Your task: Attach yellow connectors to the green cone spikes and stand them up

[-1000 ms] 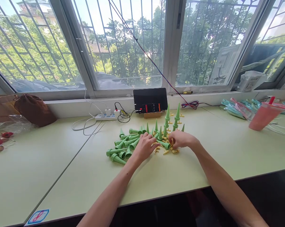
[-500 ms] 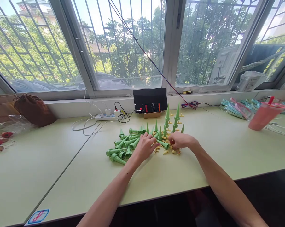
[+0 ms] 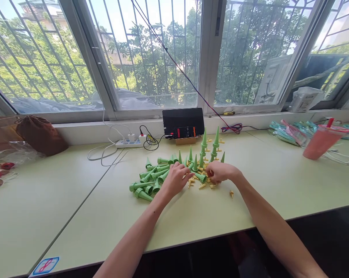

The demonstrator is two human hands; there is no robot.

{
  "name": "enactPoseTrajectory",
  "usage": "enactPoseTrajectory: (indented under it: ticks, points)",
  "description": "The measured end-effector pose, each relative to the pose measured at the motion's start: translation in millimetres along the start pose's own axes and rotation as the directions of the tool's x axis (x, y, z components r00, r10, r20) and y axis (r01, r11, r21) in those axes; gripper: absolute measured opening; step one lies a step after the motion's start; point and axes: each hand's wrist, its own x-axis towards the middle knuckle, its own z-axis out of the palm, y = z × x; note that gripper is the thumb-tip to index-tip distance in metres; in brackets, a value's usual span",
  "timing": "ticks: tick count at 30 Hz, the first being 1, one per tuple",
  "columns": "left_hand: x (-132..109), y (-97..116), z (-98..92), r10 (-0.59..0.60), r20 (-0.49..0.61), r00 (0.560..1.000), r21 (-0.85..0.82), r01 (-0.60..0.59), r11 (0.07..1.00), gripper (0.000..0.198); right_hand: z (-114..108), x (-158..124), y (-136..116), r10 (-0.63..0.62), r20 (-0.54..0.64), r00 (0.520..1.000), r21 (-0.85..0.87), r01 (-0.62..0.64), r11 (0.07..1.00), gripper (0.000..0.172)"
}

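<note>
Several green plastic cones (image 3: 143, 194) lie in a loose heap on the pale green table, and others stand upright behind my hands. My left hand (image 3: 177, 178) rests over the heap's right side, fingers partly spread; nothing shows in its grasp. Small yellow fittings (image 3: 202, 186) are scattered between my hands. My right hand (image 3: 217, 172) is over the right side of these fittings, fingers bent together and pointing down, their tips hidden. Two tall green stacks (image 3: 214, 148) with yellow pieces rise just behind it. One yellow fitting (image 3: 231, 194) lies apart, near my right wrist.
A dark tablet (image 3: 183, 116) with a phone leans at the back by the window. Left of it lie a power strip (image 3: 121, 144) and cables. A brown bag (image 3: 43, 135) is at the far left. A pink cup (image 3: 322, 142) stands at the right beside plastic packets (image 3: 288, 133).
A single yellow fitting now lies on the table near my right wrist, apart from the others. Both hands have stayed nearly in place, and the view has shifted slightly.
</note>
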Motion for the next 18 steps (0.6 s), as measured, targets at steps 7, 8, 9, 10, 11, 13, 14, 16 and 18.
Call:
enactPoseTrajectory:
  ticks: [7, 8, 9, 10, 11, 13, 14, 16, 18]
  points:
    - [0.0, 1.2, -1.8, -0.012, -0.008, 1.0, 0.004, 0.012, 1.0, 0.036, 2.2, 4.5, 6.3, -0.025, -0.035, 0.999, 0.025, 0.026, 0.999, 0.014]
    - [0.1, 1.2, -1.8, -0.014, -0.01, 1.0, 0.007, 0.014, 1.0, 0.037, 2.3, 4.6, 7.0, -0.024, -0.044, 0.999, 0.035, 0.025, 0.999, 0.015]
    - [0.2, 1.3, -1.7, -0.016, -0.013, 1.0, 0.011, 0.016, 1.0, 0.037, 2.3, 4.5, 7.4, -0.022, -0.051, 0.998, 0.052, 0.025, 0.998, 0.016]
    - [0.4, 1.3, -1.6, -0.017, -0.016, 1.0, 0.014, 0.017, 1.0, 0.037, 2.1, 4.0, 7.6, -0.022, -0.058, 0.998, 0.073, 0.027, 0.997, 0.016]
    - [0.5, 1.3, -1.5, -0.017, -0.02, 1.0, 0.016, 0.017, 1.0, 0.037, 1.8, 3.2, 7.6, -0.024, -0.066, 0.998, 0.092, 0.03, 0.995, 0.016]
    - [0.5, 1.2, -1.2, -0.011, -0.03, 0.999, 0.022, 0.012, 1.0, 0.036, 0.6, 1.1, 7.1, -0.032, -0.095, 0.995, 0.117, 0.043, 0.992, 0.016]
    - [0.4, 1.1, -1.2, -0.007, -0.037, 0.999, 0.026, 0.008, 1.0, 0.036, -0.2, -0.1, 6.7, -0.037, -0.114, 0.993, 0.123, 0.051, 0.991, 0.015]
    - [0.1, 1.3, -1.7, 0.012, -0.06, 0.998, 0.031, -0.01, 0.999, 0.035, -2.0, -2.4, 6.0, -0.047, -0.151, 0.987, 0.133, 0.067, 0.989, 0.015]
    - [-0.8, 3.4, -2.3, 0.055, -0.09, 0.994, 0.027, -0.053, 0.998, 0.033, -3.7, -4.1, 5.6, -0.061, -0.18, 0.982, 0.153, 0.09, 0.984, 0.015]
